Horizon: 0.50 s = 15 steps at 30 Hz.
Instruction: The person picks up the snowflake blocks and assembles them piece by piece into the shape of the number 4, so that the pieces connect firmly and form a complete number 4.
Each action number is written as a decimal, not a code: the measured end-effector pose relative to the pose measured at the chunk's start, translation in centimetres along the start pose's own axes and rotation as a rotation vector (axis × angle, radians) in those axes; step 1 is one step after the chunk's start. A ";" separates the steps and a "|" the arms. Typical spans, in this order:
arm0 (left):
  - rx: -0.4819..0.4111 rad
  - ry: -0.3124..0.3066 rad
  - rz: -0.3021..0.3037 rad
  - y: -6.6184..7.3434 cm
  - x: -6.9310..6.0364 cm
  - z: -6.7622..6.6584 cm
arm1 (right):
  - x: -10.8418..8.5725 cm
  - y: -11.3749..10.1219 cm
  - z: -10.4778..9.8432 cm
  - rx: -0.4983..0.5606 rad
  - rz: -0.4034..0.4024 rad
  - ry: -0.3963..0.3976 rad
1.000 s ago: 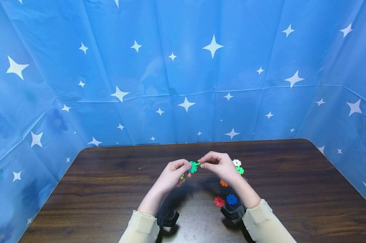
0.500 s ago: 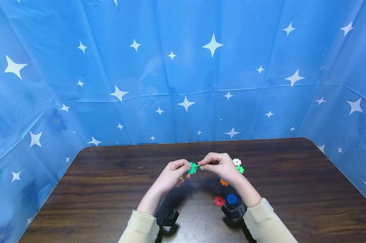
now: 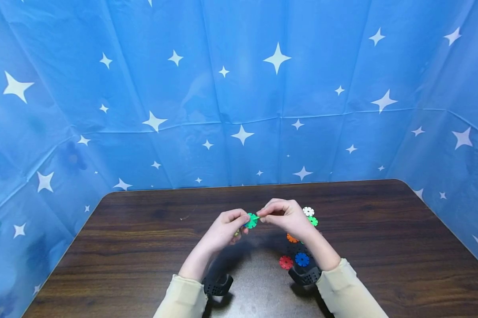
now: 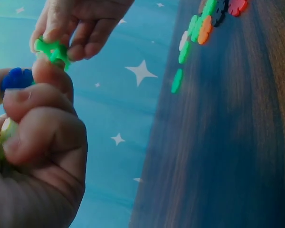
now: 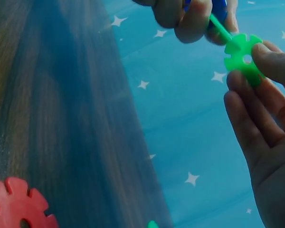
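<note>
In the head view my left hand (image 3: 224,228) grips a small cluster of notched plastic flower discs above the table. A green disc (image 3: 251,221) sticks out past its fingertips. The left wrist view shows a blue disc (image 4: 17,79) and part of a yellow disc (image 4: 7,130) among the curled fingers. My right hand (image 3: 285,217) pinches a bright green disc (image 5: 242,59) between thumb and fingers. That disc stands at an angle to the green one, and their edges meet. How deep the slots engage is hard to tell.
Loose discs lie on the dark wooden table (image 3: 143,247) near the right forearm: white (image 3: 308,211), green (image 3: 312,221), orange (image 3: 292,238), blue (image 3: 302,259), red (image 3: 286,262) and black (image 4: 220,13). The forearm covers some. A blue star-patterned curtain (image 3: 239,97) hangs behind the table.
Both hands stay nearly in place, holding the same discs. The meeting discs have dipped slightly, and the bright green one has tilted a little.
</note>
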<state>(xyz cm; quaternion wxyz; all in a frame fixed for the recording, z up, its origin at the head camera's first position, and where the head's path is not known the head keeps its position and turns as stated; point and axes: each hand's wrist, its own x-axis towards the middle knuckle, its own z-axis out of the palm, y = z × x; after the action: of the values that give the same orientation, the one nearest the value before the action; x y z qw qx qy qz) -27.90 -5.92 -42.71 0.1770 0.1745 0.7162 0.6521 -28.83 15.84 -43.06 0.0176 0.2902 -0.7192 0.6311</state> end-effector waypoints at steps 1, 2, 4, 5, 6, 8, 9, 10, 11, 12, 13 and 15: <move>-0.008 0.003 -0.010 0.0 0.0 0.0 | 0.0 0.0 0.0 -0.007 -0.007 0.005; -0.011 0.005 -0.020 0.0 0.0 0.1 | 0.0 -0.1 0.0 -0.014 -0.012 0.009; -0.019 0.000 -0.037 0.0 0.1 0.1 | 0.1 -0.3 0.1 -0.020 -0.023 0.013; -0.017 -0.002 -0.044 0.0 0.1 0.2 | 0.1 -0.4 0.1 -0.025 -0.030 0.015; -0.014 -0.006 -0.047 0.0 0.1 0.2 | 0.1 -0.5 0.1 -0.033 -0.038 0.017; -0.009 -0.011 -0.052 0.0 0.1 0.3 | 0.1 -0.6 0.1 -0.047 -0.053 0.017; -0.011 -0.014 -0.052 0.0 0.1 0.3 | 0.1 -0.5 0.2 -0.054 -0.063 0.017; -0.014 -0.015 -0.050 0.0 0.1 0.4 | 0.1 -0.5 0.2 -0.063 -0.069 0.018; -0.014 -0.014 -0.050 -0.1 0.0 0.4 | 0.1 -0.5 0.2 -0.072 -0.075 0.018; -0.014 -0.015 -0.049 -0.1 0.0 0.4 | 0.1 -0.4 0.3 -0.077 -0.079 0.016; -0.013 -0.017 -0.048 -0.1 0.1 0.4 | 0.1 -0.4 0.3 -0.078 -0.079 0.012; -0.015 -0.025 -0.045 -0.1 0.1 0.5 | 0.1 -0.4 0.4 -0.078 -0.079 0.003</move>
<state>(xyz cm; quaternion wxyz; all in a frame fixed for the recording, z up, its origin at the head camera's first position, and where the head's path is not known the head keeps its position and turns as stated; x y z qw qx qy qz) -27.78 -5.47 -42.89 0.2019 0.1653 0.7129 0.6509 -28.61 15.40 -42.77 0.0548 0.3164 -0.7311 0.6019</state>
